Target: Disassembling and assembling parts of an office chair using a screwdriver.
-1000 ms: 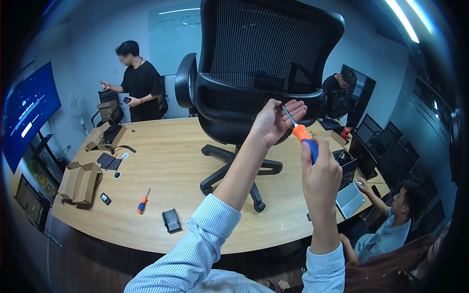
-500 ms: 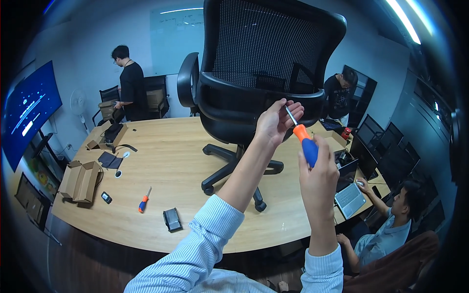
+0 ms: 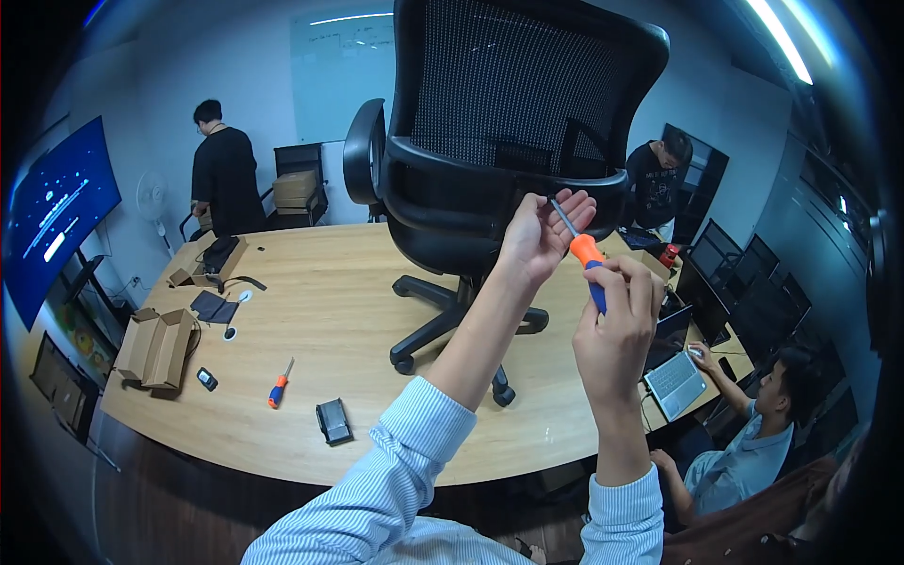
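Observation:
A swivel chair with a black mesh back (image 3: 508, 104) stands upright on the table (image 3: 330, 273), its rear side toward me. My right hand (image 3: 617, 325) is closed around the blue and orange handle of a screwdriver (image 3: 586, 247), whose shaft points up and left. My left hand (image 3: 546, 235) is palm up, fingers stretched out, just in front of the lower chair back. The screwdriver's tip lies over that palm, near the thumb; whether it touches the skin or a small part there, I cannot tell. A second screwdriver (image 3: 280, 390) lies on the table to the left.
Left on the table are an open cardboard box (image 3: 160, 348), a black bracket-like part (image 3: 333, 421), a small black device (image 3: 207, 379) and a dark pouch (image 3: 215, 307). A person uses a laptop (image 3: 675, 386) at right; two people stand beyond the table. A screen (image 3: 61, 217) hangs left.
My right hand has turned and its fingers have shifted over the screwdriver's handle. My left hand has moved slightly right, fingers still stretched. The person at far left has turned away.

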`<state>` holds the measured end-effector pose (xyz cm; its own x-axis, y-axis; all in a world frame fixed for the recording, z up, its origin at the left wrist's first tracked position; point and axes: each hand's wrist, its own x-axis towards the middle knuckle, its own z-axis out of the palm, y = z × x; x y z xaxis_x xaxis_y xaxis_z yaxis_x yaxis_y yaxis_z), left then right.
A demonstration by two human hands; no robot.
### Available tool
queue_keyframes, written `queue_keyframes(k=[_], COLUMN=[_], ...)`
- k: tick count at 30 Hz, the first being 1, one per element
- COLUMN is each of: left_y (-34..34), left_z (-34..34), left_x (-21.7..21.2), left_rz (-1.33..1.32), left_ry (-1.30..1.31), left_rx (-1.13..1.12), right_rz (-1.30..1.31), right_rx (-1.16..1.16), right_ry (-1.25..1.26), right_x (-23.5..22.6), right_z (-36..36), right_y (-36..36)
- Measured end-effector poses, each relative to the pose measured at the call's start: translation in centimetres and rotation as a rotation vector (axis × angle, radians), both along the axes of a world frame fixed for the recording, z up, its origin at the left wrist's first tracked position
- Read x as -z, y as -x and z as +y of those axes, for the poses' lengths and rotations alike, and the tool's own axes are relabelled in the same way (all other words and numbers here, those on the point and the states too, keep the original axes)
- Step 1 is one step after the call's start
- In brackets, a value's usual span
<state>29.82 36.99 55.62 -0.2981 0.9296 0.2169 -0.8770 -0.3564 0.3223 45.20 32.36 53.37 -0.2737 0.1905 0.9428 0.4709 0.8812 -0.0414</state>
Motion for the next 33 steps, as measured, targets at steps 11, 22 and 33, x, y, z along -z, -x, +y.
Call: queue_keyframes(k=[11,22,33], left_y=[0.0,0.0,9.0], left_z=[-0.5,-2.8,-9.4], left_x=[-0.5,1.9,8.4], left_rz=[0.107,0.191,0.066], left_ry=[0.063,0.087,0.103], left_rx=[-0.116,-0.087,-0.244], right_rz=[0.039,-0.052,-0.107], right_rx=[-0.058,0.03,-0.371], right_ry=[-0.004,0.239,0.495], right_x=[0.3,0.6,6.8], right_z=[0.1,-1.1,-1.3], right_y=[0.1,-2.5,5.0])
